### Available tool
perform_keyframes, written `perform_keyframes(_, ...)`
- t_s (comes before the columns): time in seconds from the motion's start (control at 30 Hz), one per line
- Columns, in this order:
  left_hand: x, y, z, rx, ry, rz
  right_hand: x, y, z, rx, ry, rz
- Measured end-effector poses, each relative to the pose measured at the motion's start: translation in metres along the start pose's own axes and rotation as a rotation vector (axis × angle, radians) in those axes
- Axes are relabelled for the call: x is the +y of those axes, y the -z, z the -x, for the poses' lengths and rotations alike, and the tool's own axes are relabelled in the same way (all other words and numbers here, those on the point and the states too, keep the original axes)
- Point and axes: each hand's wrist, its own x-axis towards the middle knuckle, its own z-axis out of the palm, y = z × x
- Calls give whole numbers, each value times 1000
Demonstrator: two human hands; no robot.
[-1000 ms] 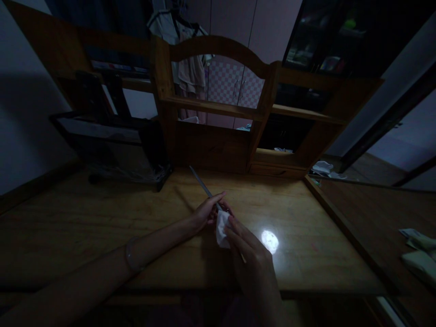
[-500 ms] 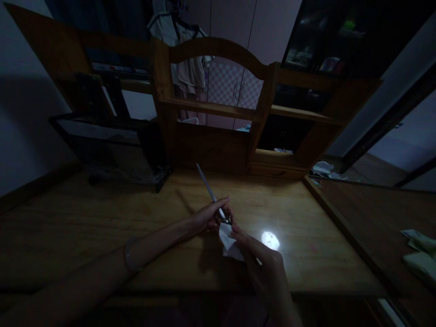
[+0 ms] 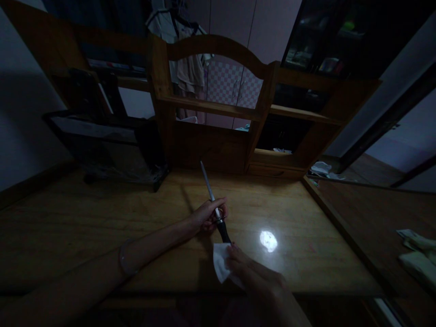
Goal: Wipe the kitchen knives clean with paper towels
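Left hand (image 3: 207, 214) gripping slim metal rod (image 3: 206, 181), right hand (image 3: 254, 278) pinching soft white tissue (image 3: 220, 267), glossy wooden desk (image 3: 102, 227)

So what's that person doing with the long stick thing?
In a dim room, a person works at a wooden desk. The left hand holds a thin metal rod with a black handle, its tip pointing away. The right hand pinches a white tissue right by the handle's end.

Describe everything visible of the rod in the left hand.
The sharpening rod is a slim, pale, metal-looking shaft with a black handle. The left hand grips it where shaft meets handle, tip tilted up and away over the wooden desk. The handle end is by the white tissue in the right hand; contact unclear.
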Motion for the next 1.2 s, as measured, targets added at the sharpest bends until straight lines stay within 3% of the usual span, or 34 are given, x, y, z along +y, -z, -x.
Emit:
perform_keyframes(0.2,2,-4,8,-43,-31,-70,0,-7,8,78,-13,80)
perform_keyframes(0.43,1,-4,6,14,9,-134,-11,-7,-37,115,-106,175)
perform_keyframes(0.57,1,-2,2,104,-34,-93,-5,-9,-55,134,-28,237)
perform_keyframes(0.73,2,-3,4,135,-37,-68,2,-8,-45,188,32,227)
perform_keyframes(1.0,5,-5,9,-2,-55,-13,0,8,-10,152,54,168)
perform_keyframes(1.2,-1,-2,0,69,-44,-84,-3,2,-35,204,37,218)
